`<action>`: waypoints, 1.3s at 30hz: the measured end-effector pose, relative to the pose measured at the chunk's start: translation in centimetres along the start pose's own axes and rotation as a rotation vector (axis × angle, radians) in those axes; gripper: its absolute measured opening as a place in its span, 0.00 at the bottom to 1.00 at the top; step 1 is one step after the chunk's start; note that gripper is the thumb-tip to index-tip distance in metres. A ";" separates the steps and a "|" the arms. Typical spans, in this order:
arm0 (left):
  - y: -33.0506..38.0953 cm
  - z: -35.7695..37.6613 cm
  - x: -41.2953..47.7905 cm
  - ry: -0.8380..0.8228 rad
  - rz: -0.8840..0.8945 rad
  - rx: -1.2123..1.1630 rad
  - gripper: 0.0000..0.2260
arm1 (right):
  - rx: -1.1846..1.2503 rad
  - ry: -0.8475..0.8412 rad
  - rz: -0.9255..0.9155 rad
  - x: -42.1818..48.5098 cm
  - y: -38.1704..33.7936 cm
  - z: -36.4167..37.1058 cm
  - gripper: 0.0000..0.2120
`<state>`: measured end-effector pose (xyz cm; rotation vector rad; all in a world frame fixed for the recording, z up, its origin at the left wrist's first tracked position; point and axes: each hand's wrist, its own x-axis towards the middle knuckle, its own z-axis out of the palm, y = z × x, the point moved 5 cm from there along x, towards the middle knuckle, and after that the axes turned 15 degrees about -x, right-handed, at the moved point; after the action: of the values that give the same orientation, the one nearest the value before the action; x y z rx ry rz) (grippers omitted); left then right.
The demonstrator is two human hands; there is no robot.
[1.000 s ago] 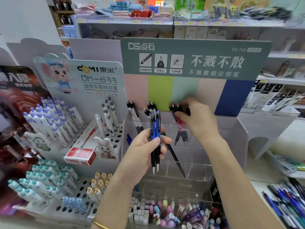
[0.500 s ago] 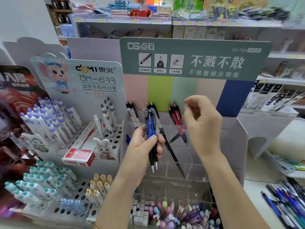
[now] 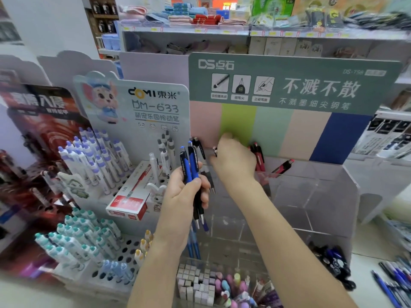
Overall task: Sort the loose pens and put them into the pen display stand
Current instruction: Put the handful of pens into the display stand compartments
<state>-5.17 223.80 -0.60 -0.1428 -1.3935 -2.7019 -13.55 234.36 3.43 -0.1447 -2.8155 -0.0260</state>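
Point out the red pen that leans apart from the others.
The lone red pen, farthest right: it slants, top to the right; the other red pens stand nearly upright together.

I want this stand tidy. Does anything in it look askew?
Yes. One red pen in the clear stand leans far to the right, apart from the other red pens, which stand nearly upright by the right hand.

The white table (image 3: 367, 272) carries the clear pen display stand (image 3: 311, 196) (green header card behind), a white holed pen rack (image 3: 124, 256) just left, a clear bin (image 3: 200, 283) in front, and loose pens (image 3: 391, 283) at right.
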 end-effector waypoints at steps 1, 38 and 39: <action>0.1 -0.1 0.0 -0.005 -0.003 0.000 0.11 | 0.005 -0.003 -0.033 0.1 -0.2 0.1 0.07; 0.4 -1.1 0.2 -0.035 -0.070 0.006 0.12 | 0.750 0.126 -0.143 -1.1 1.7 -3.7 0.10; 0.2 -0.7 0.2 -0.049 -0.079 0.022 0.12 | 0.801 0.096 -0.159 -1.7 2.1 -4.0 0.07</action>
<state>-5.35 223.06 -0.83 -0.1571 -1.4725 -2.7635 -10.49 236.14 6.67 0.2577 -2.5092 1.0010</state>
